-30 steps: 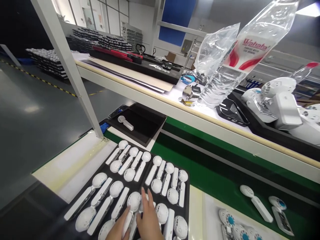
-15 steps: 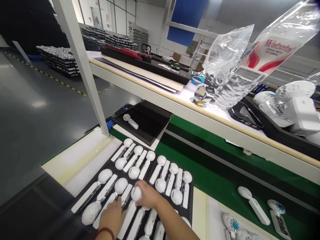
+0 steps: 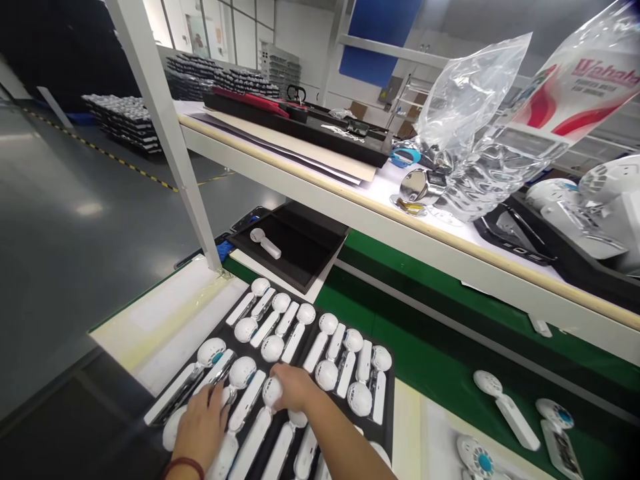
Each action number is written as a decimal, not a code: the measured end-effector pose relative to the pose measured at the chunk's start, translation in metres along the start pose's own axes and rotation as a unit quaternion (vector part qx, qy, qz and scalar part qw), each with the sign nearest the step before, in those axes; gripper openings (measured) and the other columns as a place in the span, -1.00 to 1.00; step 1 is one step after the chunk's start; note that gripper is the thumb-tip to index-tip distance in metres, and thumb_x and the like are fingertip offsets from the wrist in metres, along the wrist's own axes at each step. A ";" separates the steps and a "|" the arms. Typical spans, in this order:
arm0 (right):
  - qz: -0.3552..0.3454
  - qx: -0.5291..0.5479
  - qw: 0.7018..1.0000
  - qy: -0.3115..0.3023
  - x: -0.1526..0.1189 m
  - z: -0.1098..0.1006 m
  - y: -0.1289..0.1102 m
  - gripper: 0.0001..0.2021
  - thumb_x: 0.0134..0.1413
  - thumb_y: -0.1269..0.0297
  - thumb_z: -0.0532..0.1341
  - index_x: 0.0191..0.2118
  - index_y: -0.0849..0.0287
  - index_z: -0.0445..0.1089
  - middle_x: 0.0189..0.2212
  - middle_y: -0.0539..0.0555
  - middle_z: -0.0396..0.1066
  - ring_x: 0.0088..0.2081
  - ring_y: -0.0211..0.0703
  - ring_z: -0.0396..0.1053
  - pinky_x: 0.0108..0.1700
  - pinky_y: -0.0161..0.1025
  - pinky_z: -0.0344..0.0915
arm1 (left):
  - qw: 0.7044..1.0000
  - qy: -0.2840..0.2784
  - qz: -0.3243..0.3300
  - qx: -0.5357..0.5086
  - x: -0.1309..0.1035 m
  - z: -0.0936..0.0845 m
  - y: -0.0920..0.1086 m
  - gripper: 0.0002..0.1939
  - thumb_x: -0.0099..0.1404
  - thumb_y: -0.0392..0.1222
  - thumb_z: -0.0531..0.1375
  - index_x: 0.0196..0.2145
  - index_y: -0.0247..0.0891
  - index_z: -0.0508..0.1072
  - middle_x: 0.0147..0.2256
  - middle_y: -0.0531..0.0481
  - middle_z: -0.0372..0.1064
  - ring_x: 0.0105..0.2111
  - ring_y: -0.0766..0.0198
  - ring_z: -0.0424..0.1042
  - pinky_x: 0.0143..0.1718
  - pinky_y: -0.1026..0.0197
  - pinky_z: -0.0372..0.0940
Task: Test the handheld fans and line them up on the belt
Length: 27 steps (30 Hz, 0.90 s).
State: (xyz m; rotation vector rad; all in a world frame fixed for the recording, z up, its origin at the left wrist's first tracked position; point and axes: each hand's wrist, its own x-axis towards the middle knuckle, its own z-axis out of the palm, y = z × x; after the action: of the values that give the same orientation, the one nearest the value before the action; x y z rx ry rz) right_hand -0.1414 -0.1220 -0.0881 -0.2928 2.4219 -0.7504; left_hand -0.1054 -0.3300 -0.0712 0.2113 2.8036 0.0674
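As if splayed: hands (image 3: 250, 407) on fans (image 3: 273, 393).

Counting ten white fans (image 3: 329, 323) in the far half of the near black tray (image 3: 387, 400), five and five. At least four more in the near half, the rest covered, so no firm count there. Two hands on that tray: left hand (image 3: 200, 420), right hand (image 3: 295, 390). One lone fan (image 3: 265, 243) in the second black tray (image 3: 310, 247), at the far left end of the green belt (image 3: 430, 360). Three loose fans toward the belt's right end: one closed (image 3: 505, 400), two showing blue (image 3: 555, 420). Up on the shelf (image 3: 350, 207), one clear bag (image 3: 470, 93) and one water bottle (image 3: 540, 127).
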 end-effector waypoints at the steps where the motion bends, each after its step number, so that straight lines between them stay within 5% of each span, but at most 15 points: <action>1: -0.002 0.003 1.000 -0.001 -0.001 0.001 0.000 -0.30 -0.49 0.23 0.42 -0.06 0.08 0.24 -0.11 0.14 0.31 -0.15 0.13 0.32 -0.13 -0.04 0.24 | 1.000 -0.007 -0.007 0.003 0.004 0.001 -0.004 -0.55 0.27 -0.28 -0.14 0.08 -0.49 0.18 0.00 -0.32 0.19 -0.02 -0.01 0.19 -0.03 0.05 0.11; 5: 0.001 0.016 1.000 0.011 -0.011 0.004 -0.004 -0.30 -0.41 0.24 0.40 0.00 0.07 0.22 -0.05 0.15 0.26 -0.10 0.14 0.29 -0.09 0.00 0.23 | 0.999 -0.048 -0.020 0.011 0.019 0.008 -0.004 -0.59 0.17 -0.41 -0.04 -0.02 -0.52 0.28 -0.20 -0.28 0.35 -0.15 0.01 0.32 -0.15 0.06 0.20; 9: 0.017 0.039 0.998 0.047 -0.030 0.003 -0.014 -0.28 -0.26 0.13 0.33 0.11 0.04 0.12 0.13 0.21 0.05 0.11 0.24 0.03 0.06 0.17 0.03 | 0.999 -0.040 -0.023 0.029 0.021 0.010 0.001 -0.72 0.17 -0.37 -0.01 -0.19 -0.46 0.38 -0.21 -0.26 0.34 -0.16 0.02 0.31 -0.14 0.06 0.18; 14: 0.048 0.123 0.978 0.163 -0.069 -0.011 -0.001 -0.50 0.04 0.13 0.10 0.13 -0.02 0.08 0.18 0.03 -0.01 0.18 -0.09 -0.04 0.20 -0.09 -0.06 | 0.999 -0.016 0.001 0.044 0.024 -0.006 -0.018 -0.60 0.26 -0.15 -0.06 -0.03 -0.40 0.30 -0.08 -0.24 0.26 -0.07 0.02 0.24 -0.14 0.08 0.18; 19: 0.209 0.178 0.875 0.398 -0.131 -0.026 0.096 -0.47 0.05 -0.03 -0.07 0.05 0.19 0.16 0.07 0.13 0.14 0.11 -0.09 0.09 0.11 -0.20 0.12 | 0.997 -0.021 -0.029 0.062 0.040 -0.010 -0.039 -0.59 0.22 -0.21 -0.03 -0.02 -0.45 0.27 -0.09 -0.28 0.29 -0.10 -0.02 0.26 -0.16 0.01 0.18; 22: 0.307 0.169 0.826 0.441 -0.172 -0.035 0.166 -0.39 0.02 -0.04 -0.15 0.06 0.35 0.12 0.04 0.28 0.12 0.06 0.01 0.12 0.02 -0.14 0.21 | 0.997 -0.012 -0.032 0.075 0.044 -0.001 -0.038 -0.68 0.19 -0.31 -0.04 -0.14 -0.44 0.35 -0.20 -0.26 0.34 -0.13 -0.01 0.29 -0.20 0.00 0.18; 27: 0.480 0.109 0.763 0.420 -0.225 -0.047 0.243 -0.44 -0.02 0.14 -0.04 0.08 0.39 0.13 0.03 0.37 0.10 0.14 0.18 -0.01 0.14 0.02 -0.03 | 0.997 0.015 -0.017 0.074 0.045 0.006 -0.042 -0.64 0.22 -0.23 -0.12 -0.16 -0.43 0.34 -0.22 -0.28 0.32 -0.18 -0.04 0.29 -0.23 0.01 0.19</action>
State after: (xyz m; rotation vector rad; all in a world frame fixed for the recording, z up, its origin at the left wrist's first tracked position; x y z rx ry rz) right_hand 0.0044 0.1794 -0.0915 1.5897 2.6492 -0.6963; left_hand -0.1517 -0.3648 -0.0941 0.1978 2.8433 -0.1454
